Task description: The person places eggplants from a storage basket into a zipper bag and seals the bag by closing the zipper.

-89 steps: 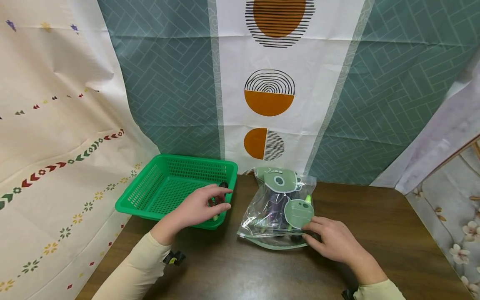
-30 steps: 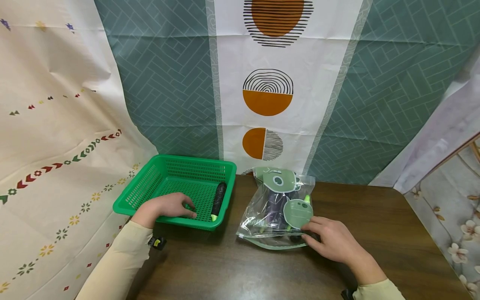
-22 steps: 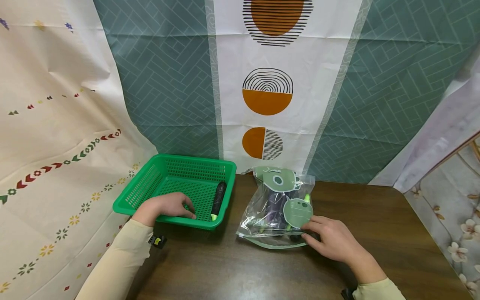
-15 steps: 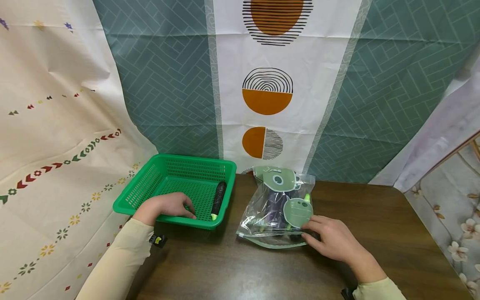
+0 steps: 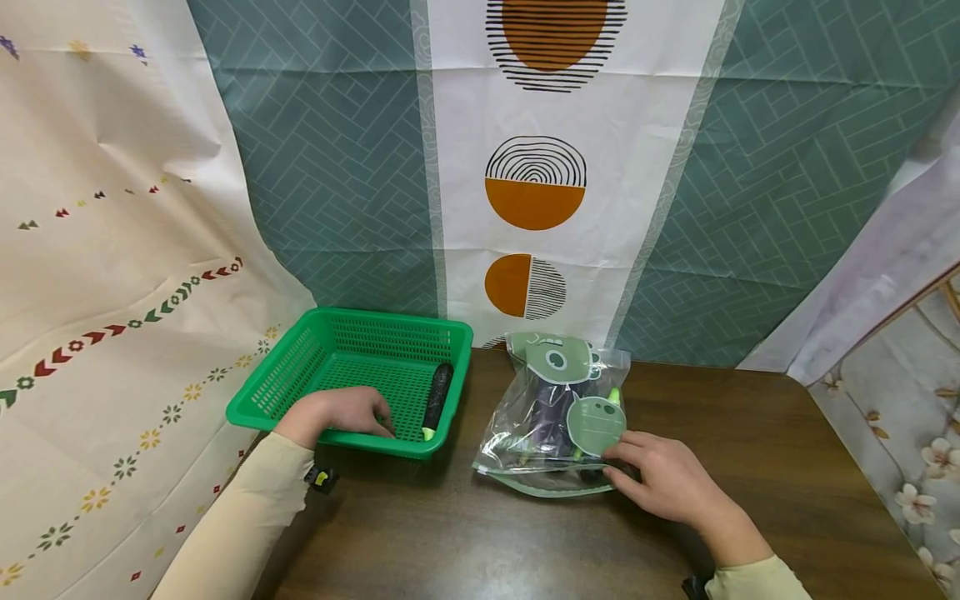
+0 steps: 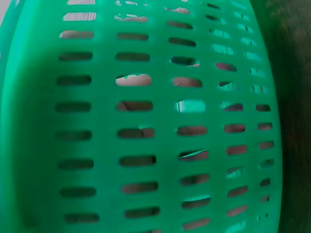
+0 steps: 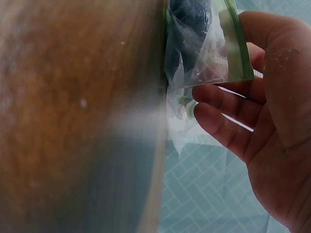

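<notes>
In the head view my left hand (image 5: 348,410) reaches over the near rim of a green plastic basket (image 5: 348,317). Its fingers hang loosely bent inside, and the palm side is hidden. The left wrist view is filled by the slotted basket wall (image 6: 104,145), with bits of skin showing through. Right of that hand lies a slim, near-black eggplant (image 5: 437,398) with a pale green end. My right hand (image 5: 663,477) pinches the near right corner of a clear zip bag (image 5: 498,429) with green animal prints. Dark purple eggplants (image 5: 551,412) with green ends show inside it.
Everything stands on a brown wooden table (image 5: 465,542). Behind it hangs a patterned teal and white curtain (image 5: 536,217), and a cream cloth (image 5: 150,333) runs along the left. A floral cloth (image 5: 915,467) borders the right side.
Over three seconds my left hand moves left and down, away from the slim eggplant, over the basket's near rim. During the last second it barely shifts. My right hand and the bag stay put.
</notes>
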{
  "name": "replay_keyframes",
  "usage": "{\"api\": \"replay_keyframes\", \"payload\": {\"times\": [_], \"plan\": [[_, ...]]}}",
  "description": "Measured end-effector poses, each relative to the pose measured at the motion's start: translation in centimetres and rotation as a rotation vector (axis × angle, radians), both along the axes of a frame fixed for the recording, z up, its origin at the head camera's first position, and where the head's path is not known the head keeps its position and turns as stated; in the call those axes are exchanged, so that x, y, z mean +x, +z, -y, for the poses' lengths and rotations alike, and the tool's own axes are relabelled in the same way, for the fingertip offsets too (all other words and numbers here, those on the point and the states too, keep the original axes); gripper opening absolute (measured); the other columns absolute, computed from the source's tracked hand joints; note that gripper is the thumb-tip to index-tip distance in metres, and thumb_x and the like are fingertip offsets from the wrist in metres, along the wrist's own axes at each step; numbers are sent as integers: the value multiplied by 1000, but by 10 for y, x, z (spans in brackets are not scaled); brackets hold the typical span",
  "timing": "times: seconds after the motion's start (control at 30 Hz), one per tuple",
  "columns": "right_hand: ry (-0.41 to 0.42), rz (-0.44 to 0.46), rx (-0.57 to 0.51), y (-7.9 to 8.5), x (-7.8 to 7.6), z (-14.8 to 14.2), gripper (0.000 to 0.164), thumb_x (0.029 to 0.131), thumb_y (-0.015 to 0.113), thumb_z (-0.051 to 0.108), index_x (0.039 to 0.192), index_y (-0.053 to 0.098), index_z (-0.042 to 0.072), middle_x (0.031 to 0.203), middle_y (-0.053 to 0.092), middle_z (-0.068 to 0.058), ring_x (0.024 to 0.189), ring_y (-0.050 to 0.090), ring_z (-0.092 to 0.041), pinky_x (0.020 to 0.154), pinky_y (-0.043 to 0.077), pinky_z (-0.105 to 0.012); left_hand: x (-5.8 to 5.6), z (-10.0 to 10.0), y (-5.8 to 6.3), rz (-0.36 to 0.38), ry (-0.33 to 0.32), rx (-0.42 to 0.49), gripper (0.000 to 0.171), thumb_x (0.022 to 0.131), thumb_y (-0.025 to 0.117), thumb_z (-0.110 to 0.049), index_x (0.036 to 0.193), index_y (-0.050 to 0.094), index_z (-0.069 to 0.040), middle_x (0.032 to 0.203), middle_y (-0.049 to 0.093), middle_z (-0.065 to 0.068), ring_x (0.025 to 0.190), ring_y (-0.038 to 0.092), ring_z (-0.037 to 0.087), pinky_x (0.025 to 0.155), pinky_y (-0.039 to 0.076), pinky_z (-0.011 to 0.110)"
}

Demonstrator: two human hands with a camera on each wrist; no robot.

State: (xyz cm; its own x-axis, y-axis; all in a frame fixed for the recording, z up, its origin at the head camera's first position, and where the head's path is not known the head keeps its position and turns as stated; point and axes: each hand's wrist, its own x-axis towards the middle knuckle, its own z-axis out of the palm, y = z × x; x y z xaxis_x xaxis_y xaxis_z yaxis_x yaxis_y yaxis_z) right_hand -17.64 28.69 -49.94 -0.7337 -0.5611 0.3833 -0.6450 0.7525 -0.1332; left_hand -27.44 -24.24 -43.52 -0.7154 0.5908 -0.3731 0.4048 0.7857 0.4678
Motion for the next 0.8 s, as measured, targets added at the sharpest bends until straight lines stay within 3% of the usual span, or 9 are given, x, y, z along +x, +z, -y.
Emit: {"api": "replay_keyframes", "payload": {"times": [0.17, 0.37, 0.53, 0.8], "plan": [[6, -8, -4, -1, 0, 0, 15, 93, 88, 25, 108, 84, 23, 102, 73, 13, 87, 71, -5, 72, 62, -36, -3, -9, -2, -42, -14, 1, 29, 101, 83, -28, 122, 85, -9, 123, 79, 3, 106, 73, 19, 90, 61, 42], [9, -11, -7, -1, 0, 0, 15, 93, 88, 25, 108, 84, 23, 102, 73, 13, 87, 70, -4, 72, 62, -35, -5, -22, -4, -134, 36, 34, 57, 95, 89, -27, 142, 72, -1, 137, 74, 14, 120, 73, 31, 100, 59, 52], [9, -17, -7, -2, -1, 0, 16, 93, 88, 25, 108, 85, 23, 102, 73, 13, 87, 70, -4, 72, 62, -36, -4, -36, -4, -235, 19, 5, 65, 93, 92, -20, 150, 67, -4, 148, 67, 16, 129, 65, 36, 106, 56, 54], [18, -26, -12, -2, -1, -1, 16, 93, 88, 25, 108, 84, 23, 101, 72, 14, 86, 69, -4, 72, 61, -35, -4, -56, -4, -327, -31, -23, 66, 92, 91, -6, 153, 67, -9, 152, 57, 17, 133, 63, 36, 100, 59, 51]]}}
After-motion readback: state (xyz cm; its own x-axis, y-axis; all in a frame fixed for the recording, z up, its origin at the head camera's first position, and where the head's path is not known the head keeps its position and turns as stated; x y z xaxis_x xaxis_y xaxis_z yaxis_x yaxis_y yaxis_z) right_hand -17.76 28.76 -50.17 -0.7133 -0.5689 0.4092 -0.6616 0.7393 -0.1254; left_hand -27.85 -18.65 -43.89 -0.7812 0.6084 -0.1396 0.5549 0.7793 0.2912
